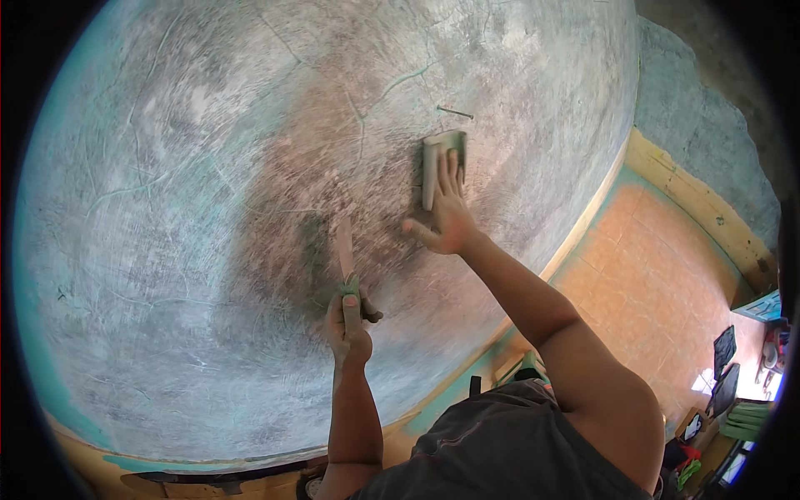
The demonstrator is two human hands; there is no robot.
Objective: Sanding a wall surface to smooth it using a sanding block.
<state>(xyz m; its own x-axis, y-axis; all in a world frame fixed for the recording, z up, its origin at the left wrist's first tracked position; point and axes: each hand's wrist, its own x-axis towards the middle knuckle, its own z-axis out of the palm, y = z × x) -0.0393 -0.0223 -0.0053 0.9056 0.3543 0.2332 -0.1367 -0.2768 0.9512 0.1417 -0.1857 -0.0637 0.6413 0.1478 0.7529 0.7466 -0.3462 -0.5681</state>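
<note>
A scraped wall (187, 250), mottled grey-white with turquoise traces and fine cracks, fills most of the head view. My right hand (449, 200) lies with fingers spread over a folded, sandpaper-like sheet (431, 172), pressing it against the wall. Just above that sheet, a nail (455, 112) sticks out of the surface. Lower and to the left, my left hand (350, 325) grips a scraper (345, 250) by its green-wrapped handle. Its long flat blade points up, close to the wall; whether it touches cannot be told.
Orange floor tiles (637, 237) lie to the right, beside a yellow, chipped ledge (694, 200). Part of a green plastic chair (531, 362) shows beside my torso. Boxes (694, 425), dark panels (725, 381) and a green stack (747, 419) stand at the lower right.
</note>
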